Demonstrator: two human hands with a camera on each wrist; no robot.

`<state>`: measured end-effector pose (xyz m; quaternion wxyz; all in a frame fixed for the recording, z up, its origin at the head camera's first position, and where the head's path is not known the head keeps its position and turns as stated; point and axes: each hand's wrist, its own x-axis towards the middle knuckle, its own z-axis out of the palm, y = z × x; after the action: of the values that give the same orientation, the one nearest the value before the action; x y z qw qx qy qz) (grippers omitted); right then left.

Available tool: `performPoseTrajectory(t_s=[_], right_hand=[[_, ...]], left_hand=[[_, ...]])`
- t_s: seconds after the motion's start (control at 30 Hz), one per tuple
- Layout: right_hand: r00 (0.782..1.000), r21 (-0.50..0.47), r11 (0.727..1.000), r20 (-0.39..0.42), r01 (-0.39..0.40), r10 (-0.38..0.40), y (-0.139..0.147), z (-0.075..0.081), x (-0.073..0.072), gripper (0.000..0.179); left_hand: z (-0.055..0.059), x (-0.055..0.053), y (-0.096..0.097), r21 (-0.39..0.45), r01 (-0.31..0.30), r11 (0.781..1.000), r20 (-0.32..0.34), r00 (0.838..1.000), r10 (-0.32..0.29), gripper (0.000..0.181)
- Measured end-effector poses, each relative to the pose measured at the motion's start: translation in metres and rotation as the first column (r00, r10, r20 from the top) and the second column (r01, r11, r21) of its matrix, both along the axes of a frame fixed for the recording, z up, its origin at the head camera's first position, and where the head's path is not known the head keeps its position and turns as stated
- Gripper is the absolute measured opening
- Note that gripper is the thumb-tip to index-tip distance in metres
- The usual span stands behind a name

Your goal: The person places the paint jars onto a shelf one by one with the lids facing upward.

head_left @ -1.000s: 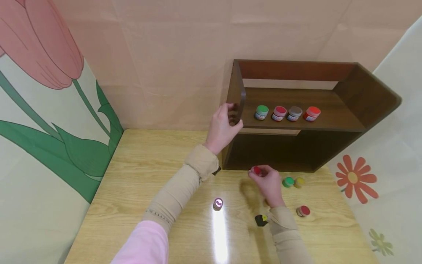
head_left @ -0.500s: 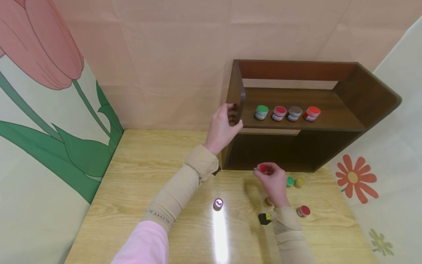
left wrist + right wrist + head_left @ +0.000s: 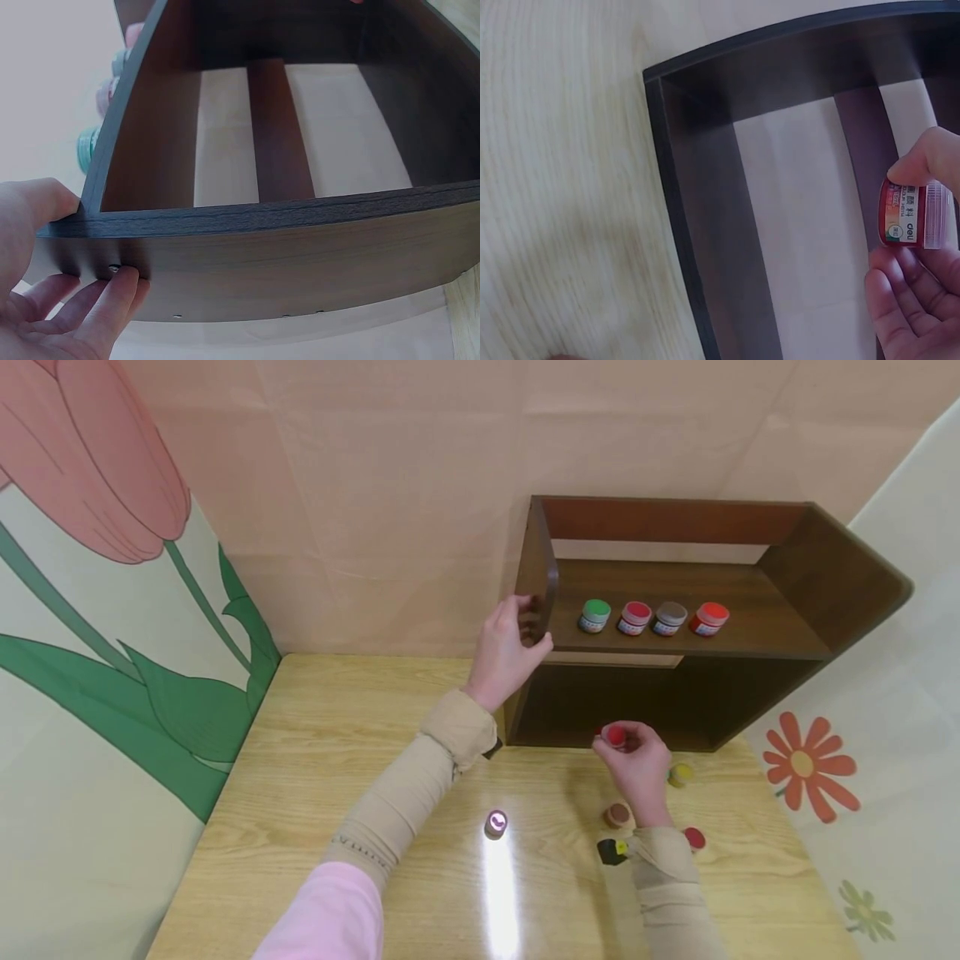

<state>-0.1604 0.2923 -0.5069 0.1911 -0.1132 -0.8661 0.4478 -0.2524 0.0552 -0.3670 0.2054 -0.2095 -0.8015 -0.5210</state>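
My left hand [image 3: 504, 652] grips the left side panel of the dark brown shelf unit [image 3: 780, 602]. In the left wrist view its thumb lies on the front edge and its fingers press the outer face. My right hand [image 3: 637, 772] pinches a small red paint jar [image 3: 907, 214] between thumb and fingers, in front of the lower compartment. That jar is tipped on its side, its label showing in the right wrist view. On the shelf board stand a green paint jar [image 3: 595, 616], a crimson jar [image 3: 635, 618], a grey-lidded jar [image 3: 669, 619] and an orange-red jar [image 3: 709, 619] in a row.
On the wooden table [image 3: 337, 735] stand a yellow jar [image 3: 681, 775], a brown jar [image 3: 617, 815] and a purplish jar [image 3: 496, 824] beside a bright glare. A dark red jar [image 3: 694, 839] is partly behind the right sleeve. My right hand hides most of a green jar.
My right hand has moved right and slightly up along the shelf's front with the red paint jar, uncovering the brown jar and covering the green one on the table. The left hand stays put.
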Motion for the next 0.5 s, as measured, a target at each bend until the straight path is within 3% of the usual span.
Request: performPoseTrajectory(t_s=[0.27,0.5], right_hand=[[0.998,0.042,0.999,-0.05,0.027,-0.025,0.009,0.004,-0.004,0.031],[0.981,0.04,0.998,-0.192,0.049,-0.04,0.019,0.013,-0.008,0.028]], left_hand=[[0.0,0.0,0.0,0.0,0.002,1.0,-0.004,1.0,-0.002,0.045],[0.0,0.0,0.0,0.007,0.009,1.0,0.009,1.0,-0.009,0.044]])
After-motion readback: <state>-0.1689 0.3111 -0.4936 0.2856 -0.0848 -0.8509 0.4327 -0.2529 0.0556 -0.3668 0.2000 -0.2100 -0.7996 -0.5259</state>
